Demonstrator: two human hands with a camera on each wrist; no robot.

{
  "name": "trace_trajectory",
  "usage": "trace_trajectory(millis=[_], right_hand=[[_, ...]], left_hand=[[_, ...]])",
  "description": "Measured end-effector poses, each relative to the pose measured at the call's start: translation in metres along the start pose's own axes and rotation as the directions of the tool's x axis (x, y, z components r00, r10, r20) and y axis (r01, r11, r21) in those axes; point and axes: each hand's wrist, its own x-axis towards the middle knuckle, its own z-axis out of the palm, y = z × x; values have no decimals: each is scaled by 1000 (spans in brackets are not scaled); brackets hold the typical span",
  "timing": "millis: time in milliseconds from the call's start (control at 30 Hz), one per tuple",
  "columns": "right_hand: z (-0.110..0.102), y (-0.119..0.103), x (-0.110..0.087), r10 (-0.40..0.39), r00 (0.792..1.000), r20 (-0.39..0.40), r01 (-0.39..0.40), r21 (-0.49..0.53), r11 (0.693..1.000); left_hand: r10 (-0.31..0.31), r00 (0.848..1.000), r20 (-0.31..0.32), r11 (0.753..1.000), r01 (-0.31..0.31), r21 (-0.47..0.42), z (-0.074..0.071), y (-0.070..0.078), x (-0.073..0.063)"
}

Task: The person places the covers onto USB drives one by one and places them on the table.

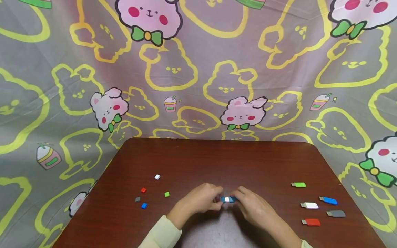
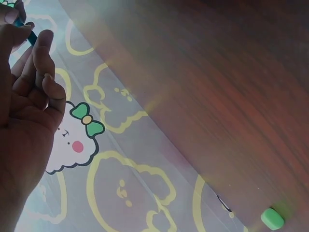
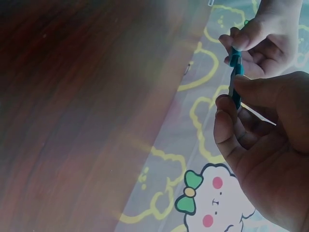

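Both hands meet over the middle of the table with a teal USB flash drive (image 3: 236, 87) between them. My right hand (image 1: 252, 206) pinches the drive's body between thumb and fingers. In my left hand (image 1: 203, 198), the thumb and fingertips pinch a teal cap (image 3: 234, 57) at the drive's other end. A short bright stretch of the metal plug (image 1: 227, 199) shows between cap and body in the head view. Fingers cover most of the drive in the left wrist view.
Loose caps lie left on the brown table (image 1: 217, 162): white (image 1: 157, 177), red (image 1: 143, 190), green (image 1: 167, 194), grey (image 1: 138, 199) and blue (image 1: 144, 206). Uncapped flash drives lie right: green (image 1: 299, 185), blue (image 1: 329, 200), white (image 1: 311, 205), grey (image 1: 337, 214), red (image 1: 312, 222). A patterned cloth (image 1: 198, 69) hangs behind.
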Motion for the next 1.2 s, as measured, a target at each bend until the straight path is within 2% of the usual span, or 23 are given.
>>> trace_trajectory(millis=[267,467,600,700,800,967,1200], right_hand=[[1,1,-1,-3,1000,-10,2,-5,1000],[1,1,-1,-1,1000,-16,1,1,1000],[2,0,0,-6,999,-37,6,-1,1000],[3,0,0,-9,999,-53,10,2,1000],[3,-2,0,-3,998,-55,3,9,1000],[5,-4,3,-17,998,-68,18,12,1000],[6,-4,5,-58,991,-119,57,-9,998]], left_hand=[[18,999,-26,1000,-18,9,0,1,1],[-9,1000,-15,995,7,-103,1,2,1],[-53,999,-8,974,50,-221,2,2,0],[-105,994,4,945,101,-311,2,3,-1],[-146,989,7,924,139,-357,2,4,-1],[-163,987,-9,918,148,-368,-1,6,0],[-154,988,-32,936,135,-326,0,7,0]])
